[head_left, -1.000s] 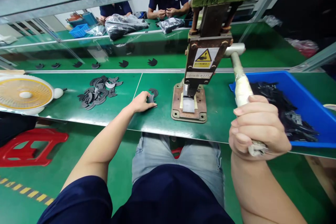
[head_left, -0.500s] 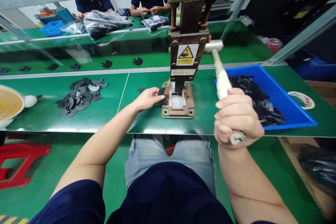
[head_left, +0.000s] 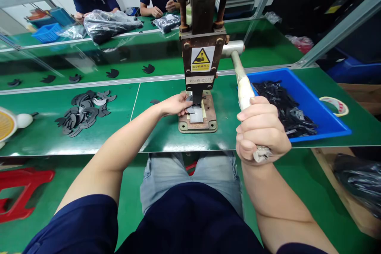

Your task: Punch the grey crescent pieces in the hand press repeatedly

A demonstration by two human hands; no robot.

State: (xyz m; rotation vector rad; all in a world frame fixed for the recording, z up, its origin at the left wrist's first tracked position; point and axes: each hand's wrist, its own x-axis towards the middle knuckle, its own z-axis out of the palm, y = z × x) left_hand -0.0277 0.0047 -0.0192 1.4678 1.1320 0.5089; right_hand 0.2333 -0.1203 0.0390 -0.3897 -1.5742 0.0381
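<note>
A hand press [head_left: 203, 53] with a yellow warning label stands on a rusty base plate [head_left: 210, 121] at the middle of the green table. My right hand [head_left: 261, 130] is wrapped round the press's white taped lever [head_left: 243, 87]. My left hand [head_left: 176, 104] pinches a small dark flat piece [head_left: 189, 99] and holds it at the die under the ram. A white pad [head_left: 197, 114] lies on the base in front of the die.
A heap of dark crescent-shaped pieces [head_left: 85, 111] lies left on the table. A blue tray [head_left: 327, 117] of black parts sits right, a tape roll [head_left: 333, 105] beyond it. Single pieces ride the conveyor [head_left: 113, 73] behind. People work at the far bench [head_left: 154, 8]. A fan [head_left: 8, 123] stands far left.
My left hand picked a dark piece off the table and carried it right to the press die. My right hand kept its grip on the lever. The view shifted right.
</note>
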